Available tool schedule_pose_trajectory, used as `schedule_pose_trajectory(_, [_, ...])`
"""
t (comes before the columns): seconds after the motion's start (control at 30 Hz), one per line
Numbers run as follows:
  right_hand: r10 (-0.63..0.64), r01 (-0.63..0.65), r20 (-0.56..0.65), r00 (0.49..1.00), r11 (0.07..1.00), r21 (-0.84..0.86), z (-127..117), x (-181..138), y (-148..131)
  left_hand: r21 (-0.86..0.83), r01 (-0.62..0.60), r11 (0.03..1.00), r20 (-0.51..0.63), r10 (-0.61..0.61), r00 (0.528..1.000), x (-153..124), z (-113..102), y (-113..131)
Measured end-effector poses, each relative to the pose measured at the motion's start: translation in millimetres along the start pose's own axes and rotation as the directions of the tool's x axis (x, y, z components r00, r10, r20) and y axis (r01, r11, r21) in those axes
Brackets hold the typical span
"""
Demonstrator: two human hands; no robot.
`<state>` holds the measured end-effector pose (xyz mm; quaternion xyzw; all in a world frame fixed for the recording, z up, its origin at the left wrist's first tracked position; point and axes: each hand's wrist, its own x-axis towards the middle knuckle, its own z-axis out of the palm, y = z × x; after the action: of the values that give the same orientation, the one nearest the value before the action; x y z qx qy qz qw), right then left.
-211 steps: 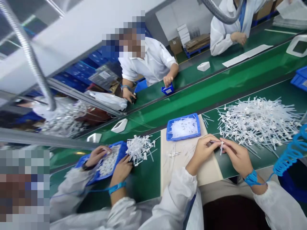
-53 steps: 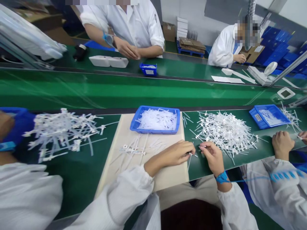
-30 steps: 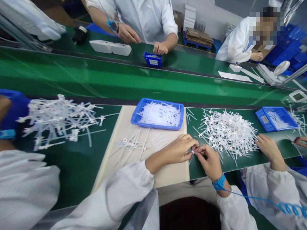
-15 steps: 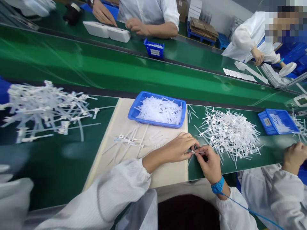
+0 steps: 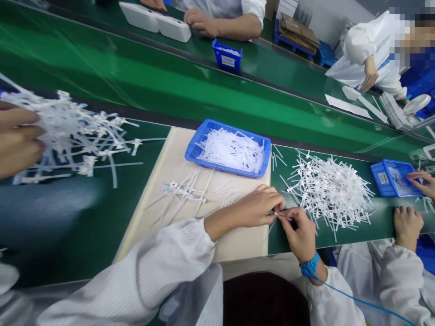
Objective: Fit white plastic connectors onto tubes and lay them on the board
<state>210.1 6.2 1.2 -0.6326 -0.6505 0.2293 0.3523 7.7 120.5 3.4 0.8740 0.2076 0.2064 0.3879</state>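
My left hand is closed, its fingertips pinching a small white connector with thin tubes over the mat's right edge. From the other side my right hand, with a blue wrist strap, pinches a thin translucent tube at the same connector. The fingers hide part of the joint. Several white connectors with tubes lie on the beige mat, left of my left hand. Behind the hands stands a blue tray of short translucent tubes. A large heap of connectors with tubes lies right of my hands.
At left, a blurred co-worker's hand is over a pile of white tube assemblies. A neighbour's hand reaches into a blue bin at right. Across the green divider other people handle white parts near a small blue bin.
My hands stay together on the connector. A co-worker's hand has come in over the left pile, and the right neighbour's hand now reaches the blue bin. The view has shifted slightly.
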Motion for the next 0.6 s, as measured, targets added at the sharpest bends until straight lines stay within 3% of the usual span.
schedule_pose_trajectory(0.33, [-0.048, 0.050, 0.020, 0.999, 0.994, -0.097, -3.1, 2.5, -4.0, 0.014, 0.016, 1.000, -0.015, -0.016, 1.000, 1.6, -3.7, 5.3])
schedule_pose_trajectory(0.6, [-0.115, 0.139, 0.120, 0.986, 0.967, -0.216, -7.1, 11.5, -14.4, -0.018, -0.010, 1.000, -0.026, 0.010, 1.000, 2.1, -1.0, -0.4])
